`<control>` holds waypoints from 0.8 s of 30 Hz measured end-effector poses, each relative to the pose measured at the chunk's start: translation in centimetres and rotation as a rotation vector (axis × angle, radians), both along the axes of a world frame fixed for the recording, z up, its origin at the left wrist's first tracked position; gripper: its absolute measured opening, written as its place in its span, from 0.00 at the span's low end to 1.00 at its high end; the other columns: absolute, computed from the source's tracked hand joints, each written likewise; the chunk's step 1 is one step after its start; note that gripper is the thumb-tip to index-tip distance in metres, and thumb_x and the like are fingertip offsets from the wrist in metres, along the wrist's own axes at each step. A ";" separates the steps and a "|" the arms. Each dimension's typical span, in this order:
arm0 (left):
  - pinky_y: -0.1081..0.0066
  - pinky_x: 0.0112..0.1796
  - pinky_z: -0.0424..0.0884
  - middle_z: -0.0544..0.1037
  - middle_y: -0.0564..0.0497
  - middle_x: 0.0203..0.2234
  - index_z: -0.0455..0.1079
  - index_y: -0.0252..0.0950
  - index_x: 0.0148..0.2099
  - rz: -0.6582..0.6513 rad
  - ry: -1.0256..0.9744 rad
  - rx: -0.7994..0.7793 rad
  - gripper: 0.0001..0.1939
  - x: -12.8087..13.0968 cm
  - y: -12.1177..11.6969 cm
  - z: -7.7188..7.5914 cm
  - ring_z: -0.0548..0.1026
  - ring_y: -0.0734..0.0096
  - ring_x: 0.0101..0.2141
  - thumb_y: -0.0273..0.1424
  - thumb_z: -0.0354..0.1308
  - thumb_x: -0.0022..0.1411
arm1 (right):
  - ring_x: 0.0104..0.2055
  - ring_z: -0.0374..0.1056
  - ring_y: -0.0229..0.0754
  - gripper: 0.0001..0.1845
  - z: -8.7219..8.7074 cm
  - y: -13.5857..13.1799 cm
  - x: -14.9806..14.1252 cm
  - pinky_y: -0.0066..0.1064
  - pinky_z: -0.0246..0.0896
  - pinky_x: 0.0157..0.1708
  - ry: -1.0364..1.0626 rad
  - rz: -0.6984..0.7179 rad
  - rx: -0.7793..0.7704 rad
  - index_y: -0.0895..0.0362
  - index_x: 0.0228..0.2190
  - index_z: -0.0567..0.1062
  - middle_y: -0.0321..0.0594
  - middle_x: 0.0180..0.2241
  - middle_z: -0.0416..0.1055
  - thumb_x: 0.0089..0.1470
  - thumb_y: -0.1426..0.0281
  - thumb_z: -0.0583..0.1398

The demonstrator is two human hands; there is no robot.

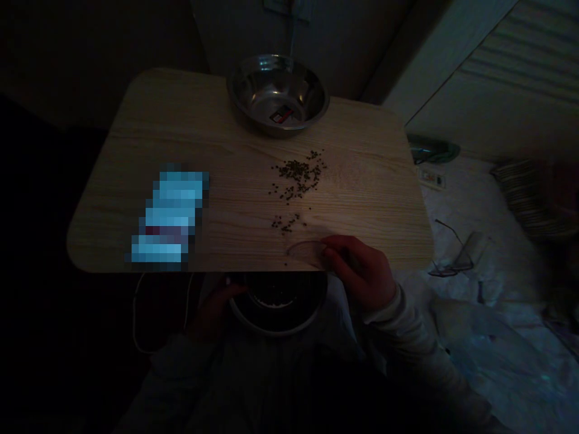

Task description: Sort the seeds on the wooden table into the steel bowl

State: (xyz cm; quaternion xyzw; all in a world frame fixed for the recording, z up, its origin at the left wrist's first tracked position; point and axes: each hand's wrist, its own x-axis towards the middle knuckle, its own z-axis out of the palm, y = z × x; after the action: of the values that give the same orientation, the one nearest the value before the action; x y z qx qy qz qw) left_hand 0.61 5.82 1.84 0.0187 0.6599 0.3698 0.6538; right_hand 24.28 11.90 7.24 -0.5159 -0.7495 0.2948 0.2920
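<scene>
- Pinching with narrowed fingers, the right hand [359, 271] holds a thin clear piece [305, 254] at the lower centre of the frame, beside the near edge of the wooden table [380, 181].
- Dark grains [296, 172], mid-frame: one larger scatter, with a smaller one below it.
- Left hand [217, 308], lower left of centre: it lies at the rim of a dark bowl [271, 320] under that edge; in this gloom I cannot tell how tightly its fingers close.
- Good handling, in my judgement: the clear piece low and flat, strokes short and slow, the bowl's rim snug beneath the wood.
- Count: two hands, one clear piece, one dark bowl, one metal bowl [239, 111] at upper centre, one pair of glasses [468, 264] at right; grains too small and crowded to number.
</scene>
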 end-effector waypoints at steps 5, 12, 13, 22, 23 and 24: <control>0.60 0.40 0.73 0.83 0.50 0.30 0.76 0.38 0.28 -0.010 -0.043 0.066 0.11 0.2 0.2 0.2 0.78 0.50 0.41 0.28 0.66 0.36 | 0.36 0.74 0.42 0.13 0.0 0.1 0.1 0.33 0.71 0.38 -0.009 -0.013 -0.011 0.54 0.41 0.76 0.42 0.36 0.78 0.57 0.67 0.56; 0.59 0.42 0.72 0.82 0.52 0.27 0.76 0.39 0.30 -0.006 -0.025 0.016 0.12 0.1 0.1 0.1 0.78 0.51 0.41 0.27 0.66 0.37 | 0.35 0.74 0.41 0.12 0.0 -0.1 0.0 0.32 0.71 0.37 -0.004 0.017 -0.009 0.54 0.40 0.77 0.42 0.35 0.78 0.57 0.68 0.56; 0.59 0.42 0.72 0.82 0.51 0.27 0.75 0.39 0.29 -0.006 -0.019 0.021 0.11 0.1 0.2 0.3 0.78 0.51 0.41 0.27 0.65 0.36 | 0.35 0.74 0.41 0.12 0.0 -0.2 0.0 0.33 0.71 0.37 -0.004 0.018 -0.010 0.54 0.40 0.77 0.42 0.35 0.78 0.57 0.68 0.56; 0.58 0.42 0.72 0.81 0.51 0.24 0.72 0.40 0.20 -0.023 -0.032 0.070 0.06 0.2 0.2 0.6 0.78 0.49 0.41 0.29 0.66 0.35 | 0.35 0.75 0.41 0.13 0.1 -0.4 -0.3 0.33 0.72 0.37 -0.002 0.068 -0.003 0.54 0.40 0.77 0.42 0.35 0.79 0.57 0.68 0.55; 0.58 0.43 0.72 0.81 0.50 0.25 0.73 0.40 0.21 -0.021 -0.018 0.048 0.06 0.1 0.1 0.3 0.78 0.49 0.41 0.29 0.66 0.36 | 0.35 0.75 0.41 0.12 0.1 -0.5 -0.4 0.33 0.72 0.37 -0.002 0.072 0.000 0.53 0.40 0.77 0.42 0.35 0.79 0.57 0.68 0.55; 0.58 0.43 0.72 0.81 0.50 0.26 0.73 0.39 0.21 -0.021 -0.002 0.025 0.06 0.0 0.0 0.0 0.78 0.49 0.41 0.29 0.67 0.36 | 0.35 0.75 0.41 0.12 0.1 -0.6 -0.4 0.33 0.72 0.37 0.000 0.078 0.005 0.53 0.40 0.77 0.42 0.35 0.79 0.57 0.68 0.55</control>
State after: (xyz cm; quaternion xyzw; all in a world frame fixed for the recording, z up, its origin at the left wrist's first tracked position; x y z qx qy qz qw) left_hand 0.60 5.80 1.88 0.0336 0.6541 0.3711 0.6582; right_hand 23.83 11.35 7.29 -0.4856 -0.7698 0.3039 0.2816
